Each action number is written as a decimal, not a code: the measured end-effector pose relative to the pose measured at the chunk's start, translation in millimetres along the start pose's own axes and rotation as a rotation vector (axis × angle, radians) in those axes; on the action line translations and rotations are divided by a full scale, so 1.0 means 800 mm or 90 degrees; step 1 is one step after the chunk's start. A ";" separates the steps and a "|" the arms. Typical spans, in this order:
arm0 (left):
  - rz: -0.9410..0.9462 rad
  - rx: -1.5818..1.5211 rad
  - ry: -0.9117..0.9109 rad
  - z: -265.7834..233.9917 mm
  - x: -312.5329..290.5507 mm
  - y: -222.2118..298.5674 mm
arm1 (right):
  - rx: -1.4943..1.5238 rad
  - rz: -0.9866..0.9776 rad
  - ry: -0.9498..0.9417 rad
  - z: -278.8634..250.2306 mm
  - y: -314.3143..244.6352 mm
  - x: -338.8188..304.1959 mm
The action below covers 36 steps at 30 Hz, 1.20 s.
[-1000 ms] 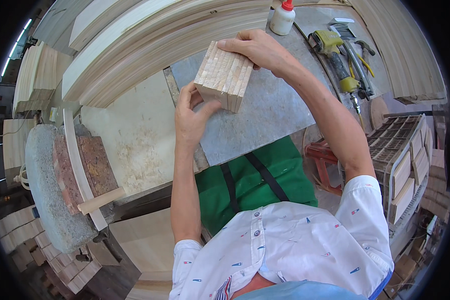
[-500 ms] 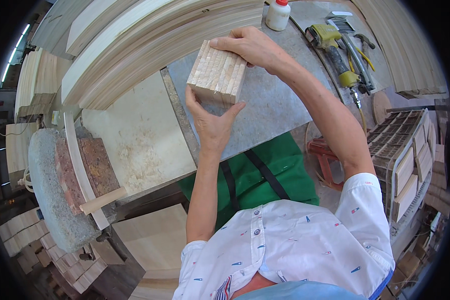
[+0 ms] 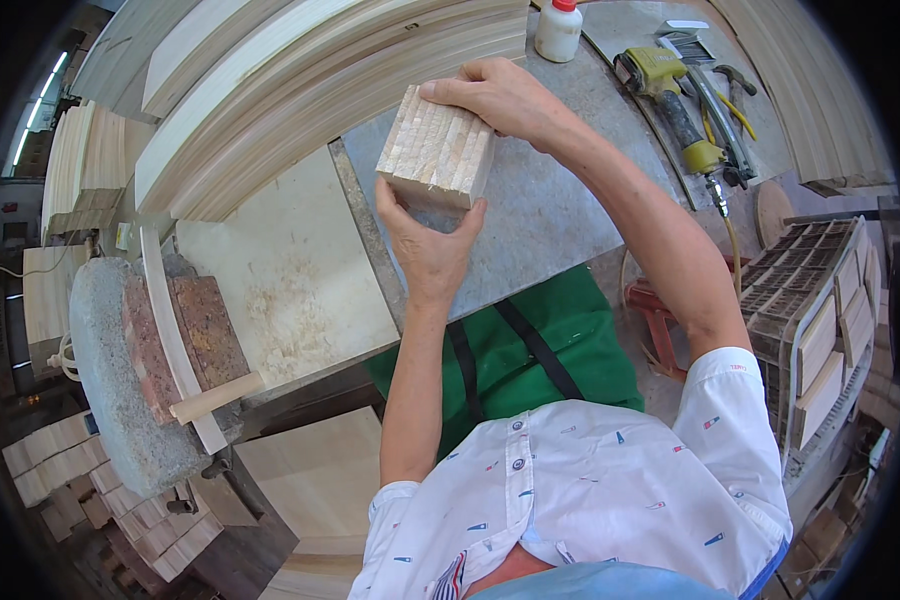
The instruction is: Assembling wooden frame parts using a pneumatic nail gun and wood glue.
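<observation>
W/ 12 o'clock straight ahead of me: nearest is my white shirt point(image 3: 610, 460), then the green cloth point(image 3: 595, 345) w/ two dark straps, approx. 5 from the wood block. My L hand point(image 3: 430, 250) comes next, on the near side of the wood block point(image 3: 435, 145), which sits right at 12 from it. L thumb and fingers are spread wide, clamped across the near end, thumb at the R corner, fingers at the L one. My R hand point(image 3: 510, 98) has the far end: thumb flat on top at the far edge, the other fingers curled round the R side, mostly hidden, so can't tell exactly how they sit; from there the block lies at approx. 8. Both hands touch it, so neither is nearer; L has the near end, R the far. Slat lines on top run approx. 1 to 7; height's partly hidden, so can't call the true long axis. It's over the grey board point(image 3: 550, 220), but can't tell if it's resting or lifted. The pale board point(image 3: 300, 290) w/ shavings is btwn 7 and 8, the rough stone point(image 3: 120, 370) farther out at approx. 8. Beyond the block, the plank stack point(image 3: 350, 110) is at approx. 10, the red-capped bottle point(image 3: 558, 35) btwn 1 and 2, the nail gun point(image 3: 660, 75) btwn 2 and 3, w/ the hammer point(image 3: 738, 85) just beside it, a bit farther R.
</observation>
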<state>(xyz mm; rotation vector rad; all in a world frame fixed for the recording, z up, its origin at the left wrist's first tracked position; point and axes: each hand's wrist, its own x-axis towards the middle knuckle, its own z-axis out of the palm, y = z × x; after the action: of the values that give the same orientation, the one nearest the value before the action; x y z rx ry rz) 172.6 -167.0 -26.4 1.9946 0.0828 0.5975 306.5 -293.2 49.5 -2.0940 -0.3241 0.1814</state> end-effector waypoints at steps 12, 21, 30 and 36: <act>-0.120 -0.367 -0.157 -0.051 0.036 -0.026 | 0.041 0.030 -0.015 -0.005 -0.002 -0.007; -0.179 -0.422 -0.260 -0.067 0.067 -0.057 | 0.030 0.024 -0.010 -0.004 -0.005 -0.007; -0.206 -0.464 -0.263 -0.066 0.071 -0.065 | 0.033 0.026 -0.018 -0.004 -0.006 -0.007; -0.183 -0.404 -0.244 -0.061 0.049 -0.047 | 0.031 0.035 -0.019 -0.006 -0.003 -0.008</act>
<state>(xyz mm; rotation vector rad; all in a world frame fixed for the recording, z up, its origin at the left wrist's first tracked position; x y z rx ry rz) 192.6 -96.3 -25.4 1.4091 -0.0508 0.0303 301.2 -298.0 53.8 -2.0551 -0.2779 0.2508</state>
